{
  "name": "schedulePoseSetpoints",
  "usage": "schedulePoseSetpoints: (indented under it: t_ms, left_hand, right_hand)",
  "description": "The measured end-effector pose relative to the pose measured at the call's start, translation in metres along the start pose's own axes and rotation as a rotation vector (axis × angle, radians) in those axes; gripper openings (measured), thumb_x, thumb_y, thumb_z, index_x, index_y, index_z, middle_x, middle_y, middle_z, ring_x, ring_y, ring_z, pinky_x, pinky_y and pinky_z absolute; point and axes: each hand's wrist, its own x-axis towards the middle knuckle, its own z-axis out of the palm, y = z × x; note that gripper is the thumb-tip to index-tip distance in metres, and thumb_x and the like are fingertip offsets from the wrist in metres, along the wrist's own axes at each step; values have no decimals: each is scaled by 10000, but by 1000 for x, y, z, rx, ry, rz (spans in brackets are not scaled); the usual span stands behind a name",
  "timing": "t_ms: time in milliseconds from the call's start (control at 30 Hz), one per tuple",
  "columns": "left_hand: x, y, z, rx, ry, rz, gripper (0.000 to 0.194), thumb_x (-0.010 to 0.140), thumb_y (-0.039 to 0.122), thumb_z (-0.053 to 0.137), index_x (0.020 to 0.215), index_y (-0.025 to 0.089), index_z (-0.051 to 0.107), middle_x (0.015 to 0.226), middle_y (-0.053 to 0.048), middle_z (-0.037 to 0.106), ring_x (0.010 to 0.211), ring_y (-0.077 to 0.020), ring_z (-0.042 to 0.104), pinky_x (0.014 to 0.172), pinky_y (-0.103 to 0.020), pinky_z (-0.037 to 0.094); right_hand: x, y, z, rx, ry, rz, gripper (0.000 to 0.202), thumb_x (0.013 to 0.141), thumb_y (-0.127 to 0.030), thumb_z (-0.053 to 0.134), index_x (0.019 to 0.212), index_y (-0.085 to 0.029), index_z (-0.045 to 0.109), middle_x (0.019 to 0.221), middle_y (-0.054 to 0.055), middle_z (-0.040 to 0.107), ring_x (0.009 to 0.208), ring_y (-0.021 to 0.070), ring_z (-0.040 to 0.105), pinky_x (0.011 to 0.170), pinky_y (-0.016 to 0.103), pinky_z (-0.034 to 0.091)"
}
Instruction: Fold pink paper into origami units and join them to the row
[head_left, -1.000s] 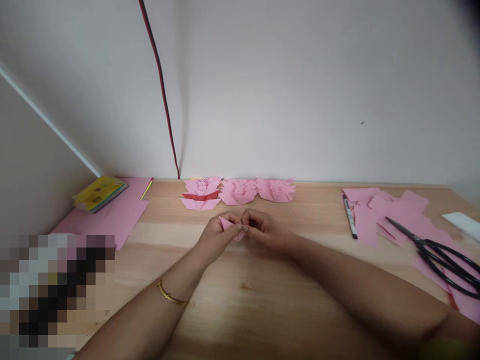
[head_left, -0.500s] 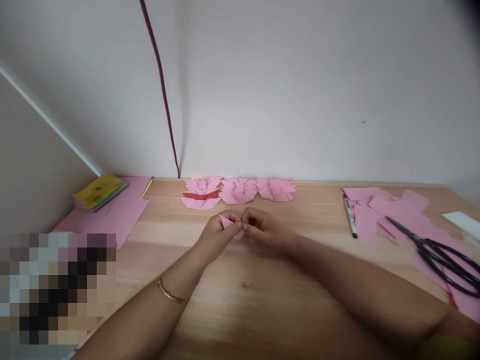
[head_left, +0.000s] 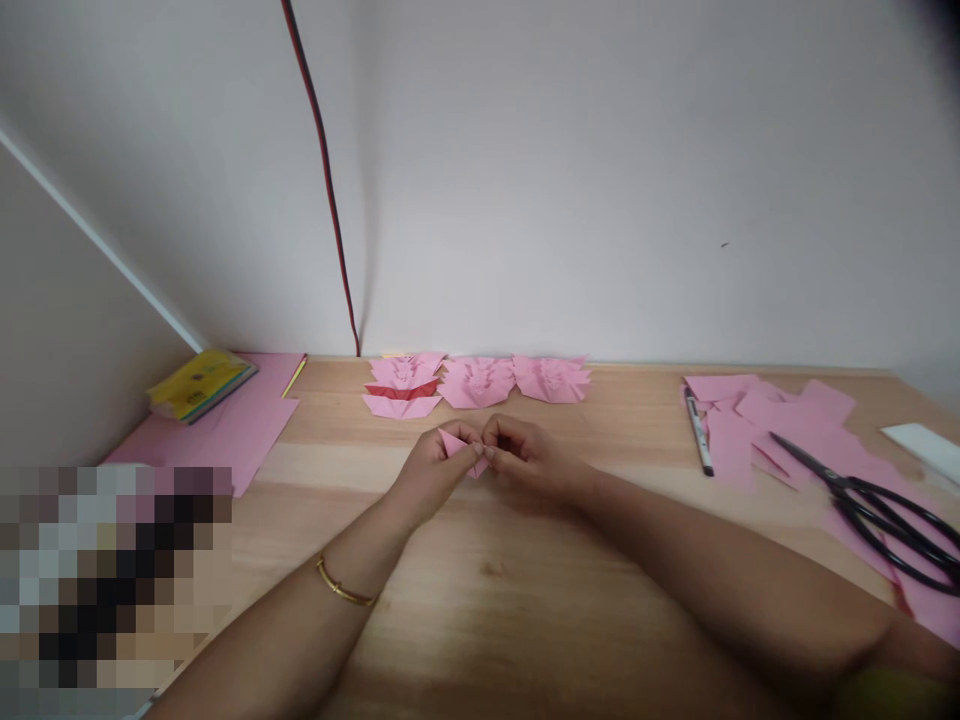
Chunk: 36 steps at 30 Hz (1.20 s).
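Observation:
Over the middle of the table, a small folded piece of pink paper (head_left: pixel 453 444) is pinched between both hands. My left hand (head_left: pixel 433 468) grips its left part between thumb and fingers. With thumb and forefinger together, my right hand (head_left: pixel 529 458) pinches it at the right edge. Most of the paper is covered by the fingers. Behind the hands, near the wall, lie several folded pink paper pieces (head_left: pixel 478 382) in three clusters, one with a red piece (head_left: pixel 405 388) among them.
At the right lie pink paper scraps (head_left: pixel 806 410), a marker pen (head_left: pixel 699 432), black scissors (head_left: pixel 877 505) and a white object (head_left: pixel 926 450). To the left, a yellow packet (head_left: pixel 201 385) rests on pink sheets (head_left: pixel 259 425) beside a yellow pencil-like stick (head_left: pixel 294 378). A cable (head_left: pixel 330 190) hangs down the wall.

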Motion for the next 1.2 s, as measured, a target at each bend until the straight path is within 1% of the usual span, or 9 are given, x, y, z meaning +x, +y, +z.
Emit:
schedulePoseSetpoints:
  t_ms: [300, 500, 767, 1100, 1200]
  left_hand:
    - [0, 1, 0, 29, 23, -3, 177, 719, 283, 657, 699, 138, 556, 650, 2, 555, 609, -99, 502, 601, -220, 364]
    - [0, 2, 0, 39, 16, 6, 181, 720, 289, 652, 695, 142, 550, 641, -1, 557, 609, -102, 500, 595, -222, 363]
    - [-1, 3, 0, 60, -16, 3, 184, 740, 285, 653, 697, 136, 553, 648, 3, 547, 616, -94, 491, 607, -218, 359]
    - [-1, 3, 1, 43, 7, -4, 187, 729, 286, 665, 717, 138, 550, 675, -4, 561, 630, -99, 499, 608, -219, 358]
    - [-1, 3, 1, 40, 14, -4, 191, 722, 294, 669, 711, 140, 557, 670, 2, 559, 623, -100, 500, 607, -220, 360]
  right_hand:
    - [0, 1, 0, -24, 12, -11, 227, 848, -365, 540, 744, -174, 476, 666, -19, 508, 585, 90, 420, 533, 203, 326]
    - [0, 2, 0, -31, 20, -22, 242, 848, -382, 539, 740, -174, 476, 653, -23, 494, 576, 88, 406, 528, 202, 323]
    - [0, 2, -1, -32, 1, -52, 205, 850, -334, 528, 735, -176, 467, 680, -17, 515, 606, 93, 421, 558, 204, 333]
    - [-1, -1, -4, 4, -23, -78, 170, 845, -309, 518, 755, -177, 457, 711, -9, 505, 631, 99, 421, 578, 213, 341]
    - [-2, 0, -3, 9, -31, -72, 184, 852, -331, 520, 774, -175, 465, 720, -5, 507, 630, 98, 416, 570, 213, 335]
